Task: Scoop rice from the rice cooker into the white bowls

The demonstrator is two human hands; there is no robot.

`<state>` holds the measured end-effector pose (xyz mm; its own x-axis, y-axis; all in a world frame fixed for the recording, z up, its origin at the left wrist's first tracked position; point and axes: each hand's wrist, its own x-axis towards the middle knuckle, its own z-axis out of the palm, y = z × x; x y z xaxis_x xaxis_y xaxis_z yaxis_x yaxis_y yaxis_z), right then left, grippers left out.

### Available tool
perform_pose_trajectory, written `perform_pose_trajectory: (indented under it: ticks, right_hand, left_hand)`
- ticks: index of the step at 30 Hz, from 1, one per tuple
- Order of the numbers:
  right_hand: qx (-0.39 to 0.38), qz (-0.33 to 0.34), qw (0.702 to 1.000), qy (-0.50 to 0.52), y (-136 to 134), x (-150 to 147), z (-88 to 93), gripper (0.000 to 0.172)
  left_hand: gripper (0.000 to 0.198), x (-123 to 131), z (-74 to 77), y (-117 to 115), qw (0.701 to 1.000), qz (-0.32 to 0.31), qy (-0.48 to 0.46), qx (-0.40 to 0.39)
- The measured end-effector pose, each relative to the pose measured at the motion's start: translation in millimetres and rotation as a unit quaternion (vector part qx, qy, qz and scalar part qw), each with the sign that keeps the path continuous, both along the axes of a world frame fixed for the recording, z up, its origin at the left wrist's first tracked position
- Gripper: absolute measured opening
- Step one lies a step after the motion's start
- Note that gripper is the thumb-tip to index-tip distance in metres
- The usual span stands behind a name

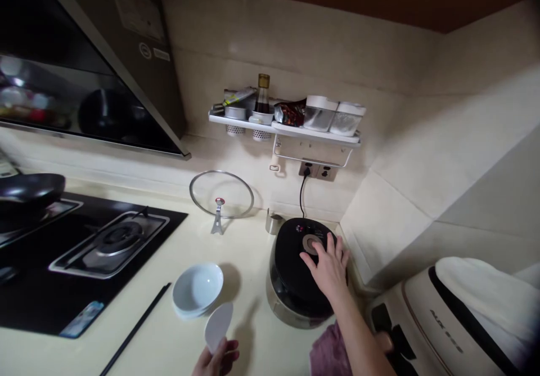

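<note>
My right hand [328,264] lies on the black lid of a rice cooker [295,286], fingers spread, fingertips at the round button on top. My left hand [217,359] shows at the bottom edge, pinching the handle of a white rice paddle [218,325] held upright. Stacked white bowls [197,290] sit on the counter just left of the cooker and above the paddle. A pair of black chopsticks [137,328] lies on the counter left of the bowls.
A black gas hob [84,263] with a dark pan [29,191] fills the left. A glass lid [221,196] stands against the wall. A wall shelf [287,128] holds bottles and jars. A cream appliance [442,319] with a white cloth stands at right; a pink cloth [331,353] lies by it.
</note>
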<state>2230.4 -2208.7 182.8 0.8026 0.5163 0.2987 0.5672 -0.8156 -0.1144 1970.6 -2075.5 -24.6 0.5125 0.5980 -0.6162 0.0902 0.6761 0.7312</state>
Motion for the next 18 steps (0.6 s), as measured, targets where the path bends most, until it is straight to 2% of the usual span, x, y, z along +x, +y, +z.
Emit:
perform_pose_trajectory:
  ticks: [3,6,9,11,14,18]
  right_hand:
    - [-0.003,-0.019,1.0,0.014,13,-1,7.3,0.05]
    - [-0.004,-0.058,0.998,0.013,28,-2,11.8,0.049]
    - [-0.005,-0.086,0.996,0.0,37,-3,11.1,0.041]
    - [0.004,-0.078,0.997,-0.003,36,-1,9.3,0.035]
    - [0.022,-0.05,0.999,-0.002,30,5,8.3,0.032]
    - [0.037,-0.027,0.999,0.011,21,10,10.2,0.033]
  left_hand:
    - [0.047,34,2.2,-2,0.999,-0.038,-0.029,-0.005]
    - [0.033,82,9.8,2,0.995,-0.056,-0.077,-0.03]
    - [0.024,126,13.2,11,0.99,-0.078,-0.107,-0.044]
    - [0.021,148,11.6,18,0.988,-0.096,-0.107,-0.056]
    - [0.019,166,6.3,23,0.988,-0.107,-0.084,-0.069]
    - [0.02,167,2.0,18,0.99,-0.094,-0.078,-0.076]
